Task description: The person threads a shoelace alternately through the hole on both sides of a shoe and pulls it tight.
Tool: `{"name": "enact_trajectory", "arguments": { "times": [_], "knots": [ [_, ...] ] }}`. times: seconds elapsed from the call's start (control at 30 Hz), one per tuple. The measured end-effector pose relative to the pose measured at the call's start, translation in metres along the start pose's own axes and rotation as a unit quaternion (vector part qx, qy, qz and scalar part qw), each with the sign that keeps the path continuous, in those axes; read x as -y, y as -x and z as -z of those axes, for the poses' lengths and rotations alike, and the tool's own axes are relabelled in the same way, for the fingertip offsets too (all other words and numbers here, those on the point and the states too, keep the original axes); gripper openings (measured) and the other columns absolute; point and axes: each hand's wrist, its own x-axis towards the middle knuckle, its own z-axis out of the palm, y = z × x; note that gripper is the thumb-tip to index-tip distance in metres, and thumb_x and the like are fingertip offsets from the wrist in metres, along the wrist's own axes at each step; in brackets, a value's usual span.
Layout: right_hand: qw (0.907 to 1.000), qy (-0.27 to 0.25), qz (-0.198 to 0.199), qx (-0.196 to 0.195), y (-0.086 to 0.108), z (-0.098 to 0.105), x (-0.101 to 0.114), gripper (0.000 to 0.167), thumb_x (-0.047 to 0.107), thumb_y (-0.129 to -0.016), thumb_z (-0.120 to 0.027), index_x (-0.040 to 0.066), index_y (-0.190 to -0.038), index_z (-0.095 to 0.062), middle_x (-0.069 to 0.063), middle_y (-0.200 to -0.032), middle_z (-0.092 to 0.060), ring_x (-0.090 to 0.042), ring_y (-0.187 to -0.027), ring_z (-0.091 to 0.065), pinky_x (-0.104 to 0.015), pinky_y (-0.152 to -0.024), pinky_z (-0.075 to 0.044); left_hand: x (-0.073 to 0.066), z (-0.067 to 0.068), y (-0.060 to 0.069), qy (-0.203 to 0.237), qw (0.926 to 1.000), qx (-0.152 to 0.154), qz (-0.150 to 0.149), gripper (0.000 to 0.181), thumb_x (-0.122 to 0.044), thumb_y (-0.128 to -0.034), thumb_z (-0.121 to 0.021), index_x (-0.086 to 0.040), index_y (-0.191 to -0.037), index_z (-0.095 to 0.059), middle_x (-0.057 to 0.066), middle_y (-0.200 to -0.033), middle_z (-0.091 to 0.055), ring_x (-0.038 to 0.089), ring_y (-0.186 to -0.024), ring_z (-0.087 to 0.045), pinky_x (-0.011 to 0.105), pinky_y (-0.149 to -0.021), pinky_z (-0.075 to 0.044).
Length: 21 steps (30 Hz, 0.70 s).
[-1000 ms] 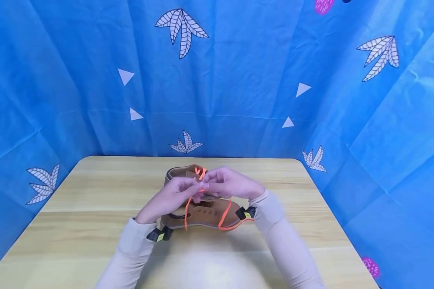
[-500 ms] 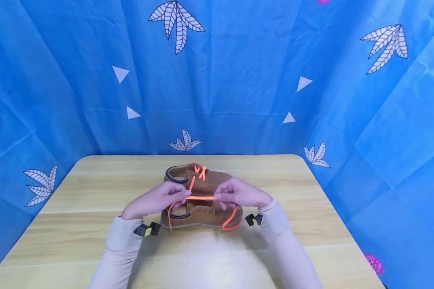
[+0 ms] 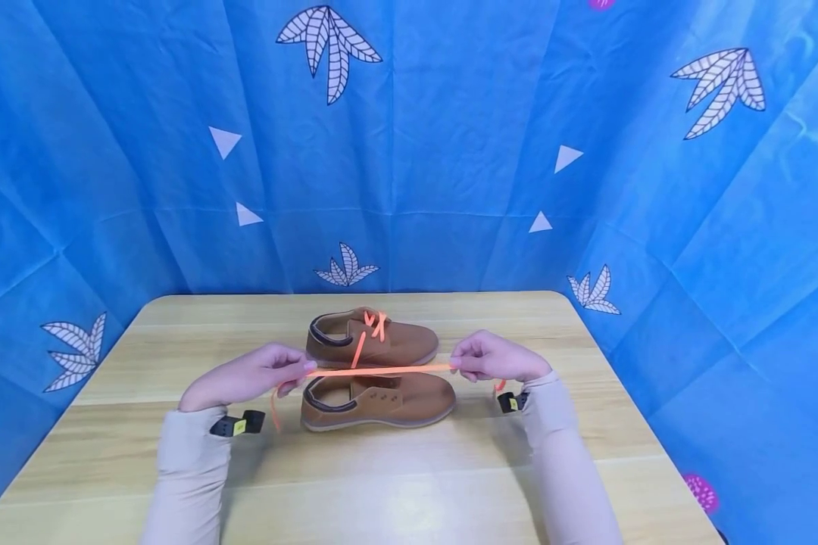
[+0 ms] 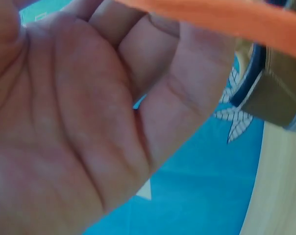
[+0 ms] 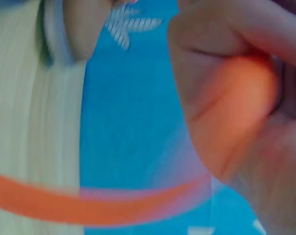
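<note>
An orange shoelace point(image 3: 382, 371) is stretched nearly level above the near shoe, between both hands. My left hand point(image 3: 255, 375) pinches it at the left, and a short loose end hangs below. At the right, my right hand point(image 3: 494, 357) pinches the other side; its loose tail point(image 5: 113, 208) curves blurred across the right wrist view. Beneath the lace sits a brown shoe point(image 3: 409, 401), toe to the right, with bare eyelets. Behind it stands a matching brown shoe point(image 3: 405, 342) with orange lace crossed at its eyelets. In the left wrist view the lace point(image 4: 226, 18) passes above the palm.
Both shoes stand on a light wooden table point(image 3: 177, 333) with rounded far corners. A blue patterned cloth point(image 3: 409, 151) with leaf and triangle prints surrounds the table at the back and sides.
My hands met above the shoes a second ago and have moved apart, left and right, drawing the shoelace out between them. Both shoes are now uncovered and have stayed in place.
</note>
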Motion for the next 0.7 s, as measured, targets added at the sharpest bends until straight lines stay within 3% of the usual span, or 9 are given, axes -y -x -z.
{"name": "enact_trajectory", "arguments": {
  "times": [0.17,0.37,0.5,0.7],
  "knots": [
    [0.9987,0.026,-0.042,-0.014,0.014,0.018,-0.025,0.027,0.017,-0.106,-0.058,-0.002,-0.09,-0.067,0.003,-0.062,-0.052,-0.004,-0.047,-0.035,-0.018,-0.046,-0.03,0.001,0.002,0.003,0.007,0.9999,0.007,0.007,0.041,-0.028,-0.1103,-0.05,-0.006,-0.076,-0.057,0.002,-0.062,-0.047,0.024,-0.059,-0.052,0.03,-0.066,-0.047],
    [0.9911,0.079,-0.099,-0.041,0.028,0.034,-0.053,0.031,0.021,-0.105,-0.059,-0.004,-0.087,-0.063,0.004,-0.063,-0.052,-0.004,-0.048,-0.038,-0.022,-0.043,-0.035,-0.002,0.004,0.005,0.016,0.9998,0.013,0.007,0.035,-0.024,-0.1095,-0.051,-0.006,-0.085,-0.067,0.002,-0.062,-0.046,0.014,-0.053,-0.048,0.027,-0.054,-0.044],
    [0.9823,0.105,-0.131,-0.083,0.037,0.04,-0.069,0.034,0.023,-0.104,-0.062,-0.004,-0.082,-0.061,0.002,-0.064,-0.052,-0.008,-0.052,-0.04,-0.022,-0.049,-0.033,-0.002,0.005,0.006,0.005,0.9998,0.002,0.018,0.033,-0.024,-0.1088,-0.053,-0.006,-0.088,-0.07,-0.003,-0.063,-0.046,0.016,-0.053,-0.046,0.025,-0.053,-0.041],
    [0.9743,0.129,-0.138,-0.123,0.036,0.039,-0.082,0.02,0.012,-0.1,-0.064,-0.007,-0.093,-0.068,-0.008,-0.075,-0.061,-0.012,-0.066,-0.048,-0.025,-0.063,-0.042,-0.007,0.007,0.01,-0.023,0.9988,-0.03,0.032,0.029,-0.029,-0.1082,-0.054,-0.013,-0.091,-0.07,-0.005,-0.066,-0.046,0.013,-0.054,-0.046,0.026,-0.054,-0.043]
  ]
}}
